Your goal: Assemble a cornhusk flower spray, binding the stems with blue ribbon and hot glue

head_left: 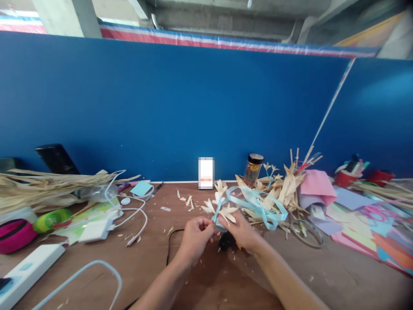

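Between my hands, just above the table, is a small craft flower (pixel 209 206) with cream petals that look like dried corn husk. A light blue ribbon (pixel 274 219) runs around its stem and loops off to the right over loose husks. My right hand (pixel 242 232) grips the flower near its base from the right side. My left hand (pixel 197 236) is closed in a pinch at the ribbon beside the stem; the fingertips partly hide what they hold. Below the hands lies a black object (pixel 226 242) with an orange part, mostly covered.
Dried husks (pixel 285 185) are heaped at right, beside a black-lidded jar (pixel 253 170). Coloured paper (pixel 361 232) spreads far right. At left are a husk bundle (pixel 58 185), a white charger (pixel 96 229) with cables and a power strip (pixel 30 269). A blue partition (pixel 161 103) stands behind.
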Available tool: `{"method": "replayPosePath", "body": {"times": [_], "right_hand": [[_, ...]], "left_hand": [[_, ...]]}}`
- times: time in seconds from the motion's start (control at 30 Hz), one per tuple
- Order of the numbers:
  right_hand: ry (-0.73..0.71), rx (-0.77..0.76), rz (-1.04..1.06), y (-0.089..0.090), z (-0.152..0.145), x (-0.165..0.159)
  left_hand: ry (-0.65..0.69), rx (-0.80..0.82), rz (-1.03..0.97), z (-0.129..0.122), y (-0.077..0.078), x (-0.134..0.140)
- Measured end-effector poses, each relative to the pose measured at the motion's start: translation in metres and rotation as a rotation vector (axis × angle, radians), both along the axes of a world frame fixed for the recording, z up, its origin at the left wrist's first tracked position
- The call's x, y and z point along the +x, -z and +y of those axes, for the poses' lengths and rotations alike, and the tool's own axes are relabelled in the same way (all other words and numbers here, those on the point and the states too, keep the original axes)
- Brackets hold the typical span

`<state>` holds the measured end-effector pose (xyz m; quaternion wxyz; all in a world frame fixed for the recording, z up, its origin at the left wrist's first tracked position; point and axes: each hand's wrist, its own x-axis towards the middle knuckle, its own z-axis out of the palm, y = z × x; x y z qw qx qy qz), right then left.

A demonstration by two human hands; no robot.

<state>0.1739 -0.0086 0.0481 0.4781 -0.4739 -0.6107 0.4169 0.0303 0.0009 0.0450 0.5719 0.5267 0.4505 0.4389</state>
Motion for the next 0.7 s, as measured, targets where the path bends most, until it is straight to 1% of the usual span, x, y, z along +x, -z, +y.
{"method": "replayPosePath", "body": {"times": [0.1, 0.17, 0.3, 0.4, 0.53, 0.7], "right_hand": [[0.058, -0.021, 0.061, 0.009, 0.002, -0.009], [0.106, -0.032, 0.071, 0.012, 0.001, -0.016], [0.250, -0.022, 0.004, 0.013, -0.001, -0.027], [0.335, -0.020, -0.034, 0.015, -0.001, -0.032], [0.356, -0.063, 0.072, 0.019, 0.001, -0.035], [0.342, -0.050, 0.149, 0.019, 0.003, -0.035]], "left_hand": [[-0.067, 0.055, 0.065, 0.002, 0.004, 0.001], [-0.106, 0.117, 0.149, 0.002, 0.006, 0.000], [-0.219, 0.315, 0.375, 0.001, 0.008, 0.000], [-0.267, 0.420, 0.499, 0.000, 0.012, 0.001], [-0.269, 0.504, 0.589, -0.001, 0.016, 0.003], [-0.248, 0.548, 0.578, -0.003, 0.013, 0.004]]}}
